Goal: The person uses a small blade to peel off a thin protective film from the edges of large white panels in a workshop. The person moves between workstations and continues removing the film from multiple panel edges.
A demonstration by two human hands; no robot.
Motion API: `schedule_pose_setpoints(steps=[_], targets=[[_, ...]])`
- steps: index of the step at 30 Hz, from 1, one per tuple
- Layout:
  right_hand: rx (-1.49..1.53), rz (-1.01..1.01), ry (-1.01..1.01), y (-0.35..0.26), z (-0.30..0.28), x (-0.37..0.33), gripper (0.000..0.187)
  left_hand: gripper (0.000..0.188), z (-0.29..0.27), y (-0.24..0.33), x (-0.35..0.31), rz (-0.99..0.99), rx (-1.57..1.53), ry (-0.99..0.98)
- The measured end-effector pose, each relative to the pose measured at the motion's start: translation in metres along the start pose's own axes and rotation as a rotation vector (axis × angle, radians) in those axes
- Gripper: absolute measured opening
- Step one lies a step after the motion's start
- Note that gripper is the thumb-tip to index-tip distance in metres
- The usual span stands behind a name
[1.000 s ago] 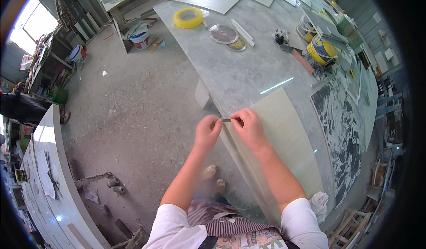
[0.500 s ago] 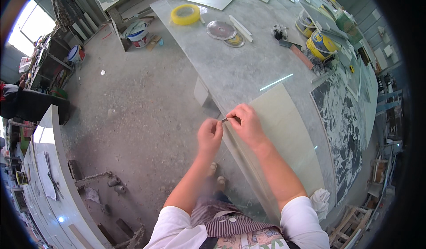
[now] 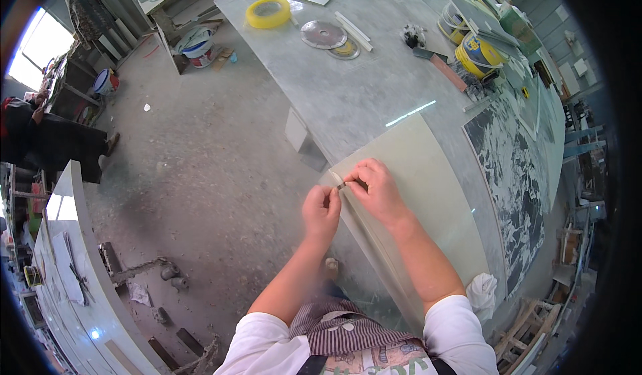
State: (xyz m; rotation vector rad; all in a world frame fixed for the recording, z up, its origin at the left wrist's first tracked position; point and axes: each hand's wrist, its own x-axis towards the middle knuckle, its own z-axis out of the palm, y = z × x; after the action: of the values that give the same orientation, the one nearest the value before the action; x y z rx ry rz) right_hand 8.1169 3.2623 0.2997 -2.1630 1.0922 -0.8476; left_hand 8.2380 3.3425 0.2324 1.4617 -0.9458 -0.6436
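Observation:
Both hands meet at the left edge of a cream-coloured slab (image 3: 428, 188), which lies on a grey table (image 3: 361, 94). Between the fingertips is a small, dark, narrow piece (image 3: 342, 186), too small to tell its kind. My left hand (image 3: 322, 209) is closed and pinches the piece's near-left end. My right hand (image 3: 374, 186) pinches the other end with thumb and fingers curled, above the slab's edge. Just below the hands, a long pale edge strip (image 3: 364, 241) runs along the slab toward me.
Yellow tape (image 3: 268, 14), two cutting discs (image 3: 324, 34) and yellow buckets (image 3: 479, 55) stand farther up the table. A black-and-white slab (image 3: 511, 194) lies at right, a white cloth (image 3: 481, 293) nearer. Another person (image 3: 47, 131) is at far left, behind a white slab stack (image 3: 80, 261).
My hands, still pinching the small dark piece, have moved slightly right and down, closer over the slab's edge. The whole view has shifted a little. The other person's foot now shows.

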Motion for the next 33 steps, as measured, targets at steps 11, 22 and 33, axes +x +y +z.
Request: schedule_pose_setpoints(steps=[11,22,33], targets=[[-0.046,-0.03,-0.031,0.004,-0.013,-0.028,0.011,0.014,0.002,0.007,-0.026,-0.045,0.015,-0.064],[-0.048,-0.001,-0.005,0.0,-0.025,-0.061,0.012,0.015,0.01,0.013,-0.058,-0.07,-0.07,-0.077],[-0.059,-0.018,-0.02,0.002,-0.046,-0.106,0.011,0.015,0.019,0.028,-0.105,-0.064,-0.03,-0.084]])
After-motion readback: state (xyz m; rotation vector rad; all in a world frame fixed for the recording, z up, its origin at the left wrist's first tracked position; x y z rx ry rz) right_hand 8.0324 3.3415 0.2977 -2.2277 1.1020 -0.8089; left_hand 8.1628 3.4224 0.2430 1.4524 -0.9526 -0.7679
